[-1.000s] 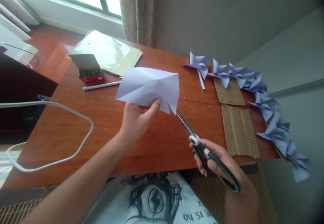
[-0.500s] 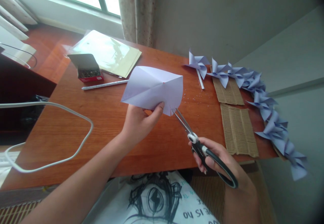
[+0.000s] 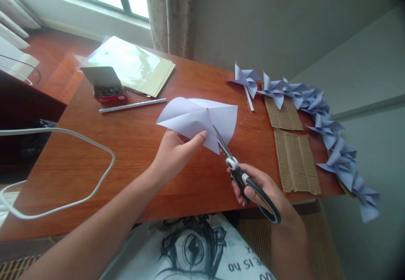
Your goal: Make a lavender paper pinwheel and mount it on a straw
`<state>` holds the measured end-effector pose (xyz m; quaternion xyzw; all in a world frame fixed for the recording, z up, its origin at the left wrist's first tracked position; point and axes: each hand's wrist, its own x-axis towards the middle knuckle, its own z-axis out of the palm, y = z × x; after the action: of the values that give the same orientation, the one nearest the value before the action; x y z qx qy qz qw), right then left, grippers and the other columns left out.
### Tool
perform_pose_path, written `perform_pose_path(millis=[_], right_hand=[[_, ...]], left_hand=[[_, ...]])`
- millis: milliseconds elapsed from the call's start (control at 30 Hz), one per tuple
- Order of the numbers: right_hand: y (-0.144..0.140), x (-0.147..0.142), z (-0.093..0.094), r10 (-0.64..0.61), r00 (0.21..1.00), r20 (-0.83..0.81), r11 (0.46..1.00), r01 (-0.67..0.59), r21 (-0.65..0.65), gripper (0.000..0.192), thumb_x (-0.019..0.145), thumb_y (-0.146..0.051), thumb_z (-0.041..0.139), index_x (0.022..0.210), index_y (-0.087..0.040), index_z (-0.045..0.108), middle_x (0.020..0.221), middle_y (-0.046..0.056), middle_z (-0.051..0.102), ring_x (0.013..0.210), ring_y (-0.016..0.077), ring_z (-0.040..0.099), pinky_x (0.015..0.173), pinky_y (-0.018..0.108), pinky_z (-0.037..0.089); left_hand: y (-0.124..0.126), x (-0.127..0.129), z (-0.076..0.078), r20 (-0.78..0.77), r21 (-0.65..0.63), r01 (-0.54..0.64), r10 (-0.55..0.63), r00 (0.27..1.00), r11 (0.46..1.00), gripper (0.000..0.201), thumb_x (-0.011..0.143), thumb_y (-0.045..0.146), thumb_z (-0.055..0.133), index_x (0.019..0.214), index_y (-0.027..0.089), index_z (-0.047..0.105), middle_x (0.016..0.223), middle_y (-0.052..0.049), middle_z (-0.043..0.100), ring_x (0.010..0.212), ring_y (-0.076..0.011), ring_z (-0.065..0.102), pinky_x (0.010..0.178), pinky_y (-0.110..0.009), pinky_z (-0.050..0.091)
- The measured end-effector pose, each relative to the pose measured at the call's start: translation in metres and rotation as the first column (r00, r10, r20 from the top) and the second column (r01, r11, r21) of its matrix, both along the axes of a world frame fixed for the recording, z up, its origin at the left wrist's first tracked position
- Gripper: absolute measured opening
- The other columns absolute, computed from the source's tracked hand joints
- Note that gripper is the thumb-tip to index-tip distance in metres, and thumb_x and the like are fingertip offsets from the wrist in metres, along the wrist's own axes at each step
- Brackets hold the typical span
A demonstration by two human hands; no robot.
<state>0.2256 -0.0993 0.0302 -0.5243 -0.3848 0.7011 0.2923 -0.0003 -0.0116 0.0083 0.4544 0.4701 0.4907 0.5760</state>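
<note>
My left hand (image 3: 180,147) pinches a creased sheet of pale paper (image 3: 186,113) by its near edge, thumb on top. The sheet is held above the table, with a small red mark near its middle. My right hand (image 3: 256,187) grips black-and-white scissors (image 3: 232,162) by the handles. Their blades straddle the paper's near right part, inside a slit that runs from the near corner toward the middle. The fingers of my left hand beneath the sheet are mostly hidden.
Paper pinwheels (image 3: 340,157) line the table's right edge beside two corrugated cardboard pieces (image 3: 297,162). Another pinwheel (image 3: 246,79) has a white stick. At the left lie a rolled paper stick (image 3: 133,105), an open small box (image 3: 109,92), a paper pack (image 3: 126,63) and a white cable (image 3: 95,143).
The scissors have moved up and left, deeper into the paper, and the slit is longer. The sheet has shifted slightly right and down and bends more.
</note>
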Motion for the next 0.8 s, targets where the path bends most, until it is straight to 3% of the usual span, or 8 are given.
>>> perform_pose_path(millis=[267,800], right_hand=[[0.006,-0.022,-0.004,-0.053,0.998,0.020,0.994,0.051,0.096,0.059,0.079,-0.057,0.078,0.121,-0.018,0.063,0.076,0.001,0.059,0.064,0.0138,0.052,0.059,0.028,0.042],[0.004,-0.039,-0.017,-0.144,0.989,-0.017,0.981,0.146,0.131,0.064,0.080,-0.058,0.077,0.127,-0.018,0.060,0.079,0.003,0.062,0.064,0.0148,0.054,0.057,0.027,0.045]], left_hand=[[-0.004,0.001,-0.003,0.089,-0.086,0.052,-0.044,0.995,0.995,0.028,0.079,0.038,0.078,0.093,0.014,0.073,0.095,-0.008,0.078,0.086,-0.0248,0.072,0.074,-0.032,0.058],[-0.007,0.002,0.003,0.129,-0.122,0.048,-0.032,0.991,0.991,0.021,0.082,0.035,0.076,0.085,0.015,0.071,0.087,-0.006,0.078,0.079,-0.0230,0.072,0.064,-0.028,0.055]])
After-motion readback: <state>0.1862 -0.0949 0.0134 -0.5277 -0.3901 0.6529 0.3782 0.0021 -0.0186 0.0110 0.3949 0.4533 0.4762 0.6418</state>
